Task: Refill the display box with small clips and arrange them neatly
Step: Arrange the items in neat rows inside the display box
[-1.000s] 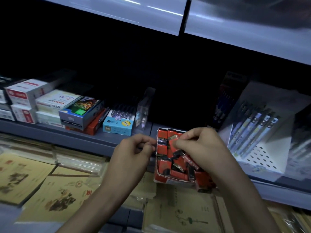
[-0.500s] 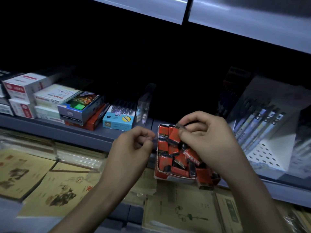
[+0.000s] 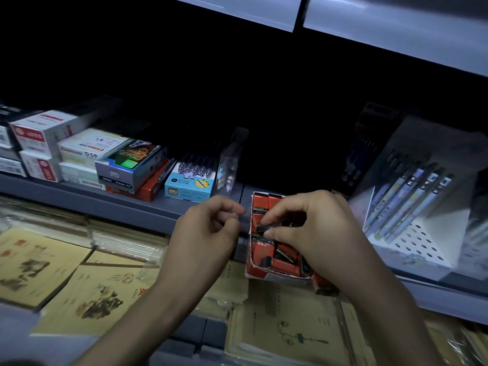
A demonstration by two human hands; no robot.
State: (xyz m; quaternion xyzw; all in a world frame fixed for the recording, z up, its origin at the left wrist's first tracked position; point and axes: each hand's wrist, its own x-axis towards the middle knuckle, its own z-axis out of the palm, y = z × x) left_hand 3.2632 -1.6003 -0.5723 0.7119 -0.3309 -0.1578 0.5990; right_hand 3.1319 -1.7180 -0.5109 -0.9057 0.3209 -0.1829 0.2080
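A red display box [image 3: 274,272] sits at the front edge of a grey shelf [image 3: 118,204], half full of jumbled small clips [image 3: 282,256]. The right hand [image 3: 311,228] reaches into it, fingers pinching one dark clip [image 3: 264,228] — likely to seat it straight. The left hand [image 3: 208,231] hovers just left, fingers curled; contents unclear. Room is tight — a pen stand [image 3: 412,233] crowds the right.

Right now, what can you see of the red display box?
The red display box is open-topped, apparently cardboard, with a worn front rim. It sits on the grey shelf's front edge, holding small red packs and dark clips in a jumble. The right hand reaches in, pinching a dark clip; the left hand hovers beside it.
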